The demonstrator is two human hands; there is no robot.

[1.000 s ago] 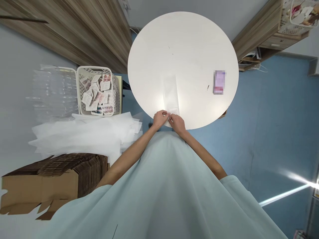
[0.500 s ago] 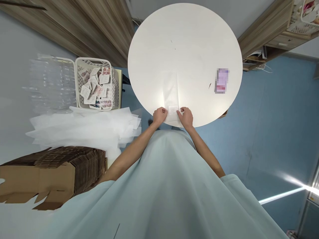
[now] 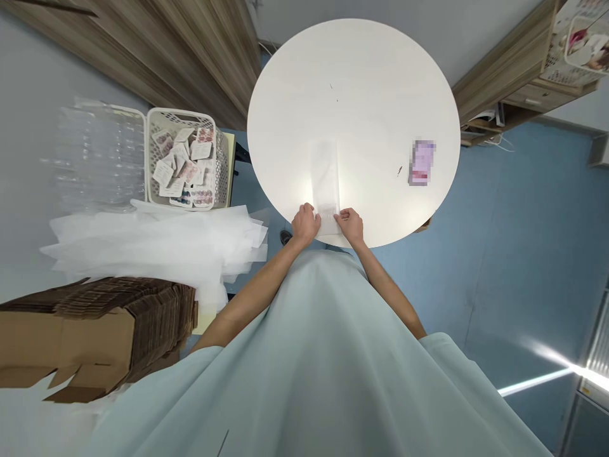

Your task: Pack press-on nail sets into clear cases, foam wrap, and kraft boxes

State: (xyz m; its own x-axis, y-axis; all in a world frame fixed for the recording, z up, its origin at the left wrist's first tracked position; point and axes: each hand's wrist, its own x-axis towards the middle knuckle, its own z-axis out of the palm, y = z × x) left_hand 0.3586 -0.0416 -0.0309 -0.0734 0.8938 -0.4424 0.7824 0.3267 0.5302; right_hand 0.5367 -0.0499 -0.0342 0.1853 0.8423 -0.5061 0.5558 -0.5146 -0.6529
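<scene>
A translucent white rectangular film point(image 3: 325, 181) lies on the near side of the round white desk point(image 3: 380, 76), between left hand point(image 3: 306, 224) and right hand point(image 3: 351, 226); whether either grip pinches it cannot be told. Step in hand: apparently straightening the film; next move calls for light, even handling. No writing legible.
</scene>
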